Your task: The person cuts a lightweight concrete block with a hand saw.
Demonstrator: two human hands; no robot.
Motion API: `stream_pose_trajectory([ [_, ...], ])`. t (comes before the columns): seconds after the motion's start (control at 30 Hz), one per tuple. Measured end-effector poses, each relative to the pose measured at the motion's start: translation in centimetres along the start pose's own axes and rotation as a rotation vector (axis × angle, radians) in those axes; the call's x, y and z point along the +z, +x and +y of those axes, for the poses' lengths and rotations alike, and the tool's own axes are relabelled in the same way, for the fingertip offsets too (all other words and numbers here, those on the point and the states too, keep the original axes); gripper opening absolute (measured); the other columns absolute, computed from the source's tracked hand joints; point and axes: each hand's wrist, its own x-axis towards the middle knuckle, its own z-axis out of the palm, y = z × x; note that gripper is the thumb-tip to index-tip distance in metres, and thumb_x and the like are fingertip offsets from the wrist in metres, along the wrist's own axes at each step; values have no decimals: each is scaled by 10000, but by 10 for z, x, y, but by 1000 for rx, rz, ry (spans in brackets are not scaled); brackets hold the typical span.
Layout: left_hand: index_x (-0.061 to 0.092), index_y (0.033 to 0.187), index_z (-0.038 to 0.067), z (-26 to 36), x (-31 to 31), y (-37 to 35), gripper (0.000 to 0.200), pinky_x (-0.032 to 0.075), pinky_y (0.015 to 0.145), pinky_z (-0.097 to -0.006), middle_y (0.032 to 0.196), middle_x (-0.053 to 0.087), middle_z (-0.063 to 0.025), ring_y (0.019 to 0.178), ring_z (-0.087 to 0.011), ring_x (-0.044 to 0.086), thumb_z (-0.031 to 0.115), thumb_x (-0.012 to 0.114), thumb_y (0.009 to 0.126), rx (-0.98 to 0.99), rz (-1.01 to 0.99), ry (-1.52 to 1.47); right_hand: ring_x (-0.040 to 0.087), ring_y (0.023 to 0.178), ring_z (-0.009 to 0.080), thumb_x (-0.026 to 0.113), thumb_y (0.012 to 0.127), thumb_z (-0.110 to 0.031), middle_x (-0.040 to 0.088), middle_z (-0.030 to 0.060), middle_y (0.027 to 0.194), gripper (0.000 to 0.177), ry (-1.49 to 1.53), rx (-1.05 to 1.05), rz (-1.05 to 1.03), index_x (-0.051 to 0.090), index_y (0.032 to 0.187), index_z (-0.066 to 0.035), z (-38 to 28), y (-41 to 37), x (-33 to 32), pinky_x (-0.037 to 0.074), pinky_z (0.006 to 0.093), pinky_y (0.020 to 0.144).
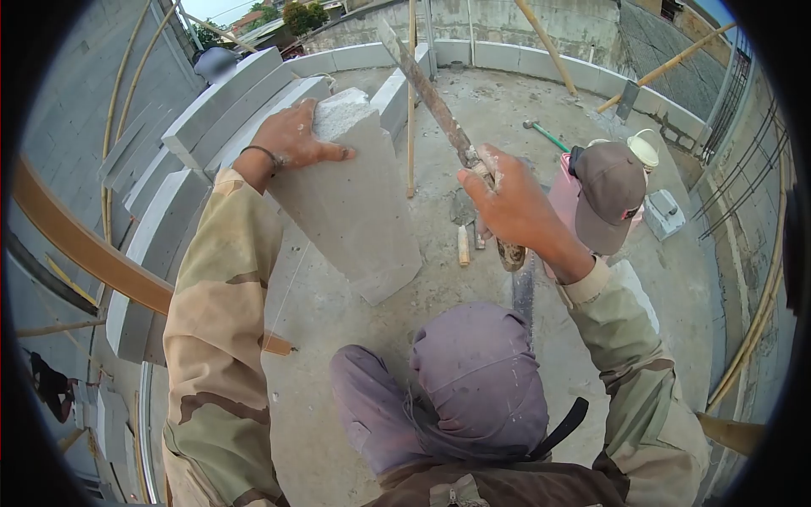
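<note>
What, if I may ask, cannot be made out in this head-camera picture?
In the head view:
Far face of the pale block: turned away.
Part of the long-bladed tool: covered by the right hand.
Much of the pink container: behind the cap.
Most of a person: behind stacked blocks.
Wooden bar's left end: cut off by the dark border.

Daylight falls on a dusty concrete floor (490, 101), edged at the far side by a low pale block wall (507, 54); a stained wall (541, 27) stands beyond it. A grey wall (63, 110) rises at the left — past its far end, trees (302, 15) and a strip of sky (221, 8) show.
</note>
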Motion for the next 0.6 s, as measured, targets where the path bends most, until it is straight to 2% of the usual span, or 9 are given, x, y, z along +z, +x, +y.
stream_pose_trajectory([
  [0.13,516,1475,-65,-8,-1,-7,1258,526,1064,-410,1321,672,-264,1240,-401,661,803,810,612,-28,11,-17,699,738,476,670,993,-236,650,332,739,432,-78,-55,-30,599,1143,163,-17,12,0,496,520,674],
  [0.17,521,1469,-64,-7,0,-8,1259,528,1061,-410,1317,674,-261,1243,-402,660,809,809,608,-18,25,-19,699,738,476,670,993,-236,650,332,739,432,-78,-58,-34,599,1143,163,-27,16,-2,496,520,674],
  [0.23,534,1453,-60,2,-2,-5,1242,529,1057,-412,1311,675,-260,1243,-400,659,807,814,608,-2,12,-21,652,625,477,681,987,-221,601,292,641,410,-21,-253,96,592,1131,153,-47,24,-11,469,524,599],
  [0.27,547,1436,-56,7,-4,-5,1225,531,1053,-414,1306,677,-259,1243,-398,659,804,819,608,17,0,-23,652,625,477,681,987,-221,601,292,641,410,-22,-246,92,592,1131,153,-56,26,-16,469,524,599],
  [0.33,559,1418,-53,24,-7,-4,1204,531,1051,-415,1300,679,-260,1240,-397,659,794,827,606,31,-14,-19,633,522,171,658,1043,-202,612,69,676,264,-30,-425,287,590,1104,46,-67,25,-25,463,315,506],
  [0.37,572,1401,-50,31,-9,-4,1183,532,1049,-416,1294,681,-262,1238,-397,659,784,834,604,42,-18,-16,633,522,171,658,1043,-202,612,69,676,264,-39,-416,284,590,1104,46,-69,22,-28,463,315,506],
  [0.43,580,1387,-50,34,-9,-8,1172,533,1047,-419,1287,684,-262,1229,-396,663,780,839,600,60,-14,-28,599,547,463,692,982,-193,535,252,567,359,-37,-375,346,574,1080,132,-71,13,-32,426,530,542],
  [0.57,599,1347,-55,38,-10,-20,1138,535,1045,-424,1274,687,-263,1222,-397,667,765,851,598,67,23,-28,614,581,473,684,990,-205,564,264,603,364,-151,-371,271,572,1083,129,-23,-4,-6,444,527,566],
  [0.6,599,1347,-55,39,-12,-22,1138,535,1045,-424,1274,687,-263,1222,-397,667,765,851,598,69,33,-32,623,603,477,680,992,-209,577,272,625,367,-156,-304,128,573,1086,130,-19,-8,1,453,524,583],
])
